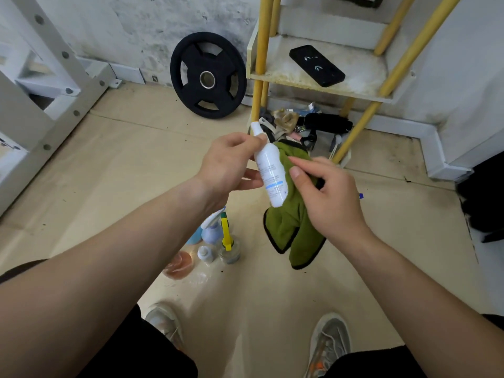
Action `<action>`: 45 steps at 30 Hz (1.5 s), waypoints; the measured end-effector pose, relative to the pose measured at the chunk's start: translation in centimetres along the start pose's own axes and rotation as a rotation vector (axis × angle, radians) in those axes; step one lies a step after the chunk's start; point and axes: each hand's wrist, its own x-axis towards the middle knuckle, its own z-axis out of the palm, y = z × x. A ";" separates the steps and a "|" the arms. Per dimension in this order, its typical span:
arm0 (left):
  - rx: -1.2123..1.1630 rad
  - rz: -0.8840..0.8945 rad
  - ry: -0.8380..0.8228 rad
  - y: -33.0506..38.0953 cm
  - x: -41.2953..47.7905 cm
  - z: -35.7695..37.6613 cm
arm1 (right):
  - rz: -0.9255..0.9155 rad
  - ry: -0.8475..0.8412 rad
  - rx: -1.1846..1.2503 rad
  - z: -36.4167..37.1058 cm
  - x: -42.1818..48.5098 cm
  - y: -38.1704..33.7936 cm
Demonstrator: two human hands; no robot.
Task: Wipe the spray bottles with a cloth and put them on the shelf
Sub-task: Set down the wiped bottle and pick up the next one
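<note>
Head view, looking down at both hands over the floor (122, 165).

1. Bottle (270, 170): slim white plastic cylinder, smooth, with small print and a pale blue band. It is held in the air, tilted, cap end far and left, just near of the shelf's lower tier.
2. Left hand (229, 165): fingers curled round the bottle's upper part, thumb underneath.
3. Right hand (327, 197): fingers bent, grasping the cloth (291, 227) against the bottle's right side. The cloth is green, fleecy, black-edged, and hangs below in folds.
4. Shelf (360, 61): pale, stained board on round yellow posts. A black phone (316, 65) lies flat on it.
5. Spare bottles (215, 241) stand grouped on the floor, near and left (clear, blue and orange plastic, one with a yellow trigger).
6. Floor: beige sheet, seamed and speckled with dirt. A black weight plate (208, 75) leans on the mottled white wall (152, 25).
</note>
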 end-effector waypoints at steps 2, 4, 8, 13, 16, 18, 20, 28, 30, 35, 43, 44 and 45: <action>-0.001 0.003 -0.044 -0.2 -0.3 0.6 | 0.072 0.012 0.056 0.0 0.4 -0.2; -0.004 -0.004 -0.078 -0.3 -0.4 0.9 | 0.071 0.012 0.044 -0.1 0.6 -0.4; -0.047 -0.047 -0.102 -0.4 -0.6 0.9 | -0.180 -0.007 -0.166 -0.5 0.3 -0.6; -0.123 -0.078 -0.008 0.2 -0.2 -0.1 | -0.449 -0.059 -0.392 -0.5 -0.5 -0.7; -0.098 -0.068 0.032 0.7 0.3 -0.9 | -0.493 -0.084 -0.449 -0.6 -1.0 -0.8; -0.083 -0.066 0.040 0.8 0.3 -1.1 | -0.517 -0.082 -0.476 -0.7 -1.1 -0.8; -0.069 -0.064 0.012 0.5 -0.1 -0.7 | -0.532 -0.056 -0.494 -0.8 -1.2 -0.9; -0.096 -0.052 -0.005 0.2 -0.5 0.2 | -0.454 0.003 -0.489 -0.6 -0.8 -0.7; -0.092 -0.039 0.020 0.6 -0.2 -0.3 | -0.449 -0.051 -0.445 -0.6 -1.1 -0.5; -0.062 -0.001 -0.101 0.0 -0.3 0.0 | -0.310 -0.041 -0.271 -0.5 -1.1 -0.1; -0.045 -0.004 -0.283 -0.8 -1.3 0.9 | -0.191 0.140 -0.123 -1.0 0.2 -0.8; -0.039 0.000 -0.289 -0.9 -1.5 1.1 | -0.168 0.151 -0.099 -1.0 0.3 -0.8; -0.036 0.005 -0.291 -1.0 -1.5 1.2 | -0.144 0.157 -0.077 -1.0 0.4 -0.9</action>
